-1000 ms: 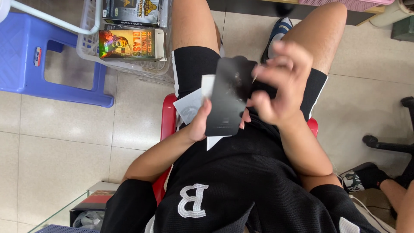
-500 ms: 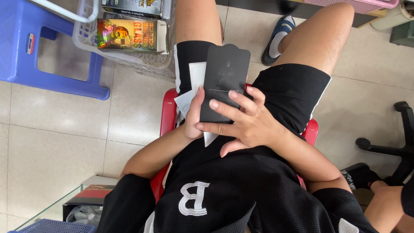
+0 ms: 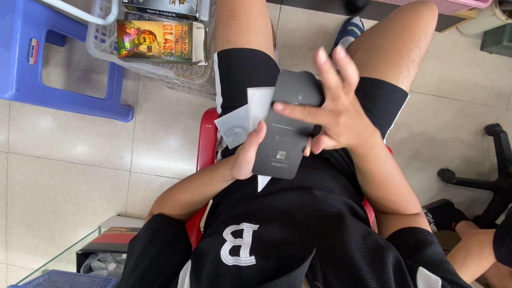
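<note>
From the head camera, a person sits on a red chair (image 3: 205, 154) and looks down at their lap. The left hand (image 3: 248, 154) holds a flat black sleeve (image 3: 282, 141) from the side, thumb on its front, along with two pale grey packets (image 3: 245, 114) that stick out behind it. The black sleeve sits over the lap, between both hands. The right hand (image 3: 341, 114) rests on top of the sleeve with its fingers (image 3: 298, 111) spread wide, one finger lying flat across the front. On the tiled floor (image 3: 69, 154) to the left stand a blue plastic stool (image 3: 69, 58) and a white basket (image 3: 160, 66) with colourful boxes (image 3: 160, 40) inside.
</note>
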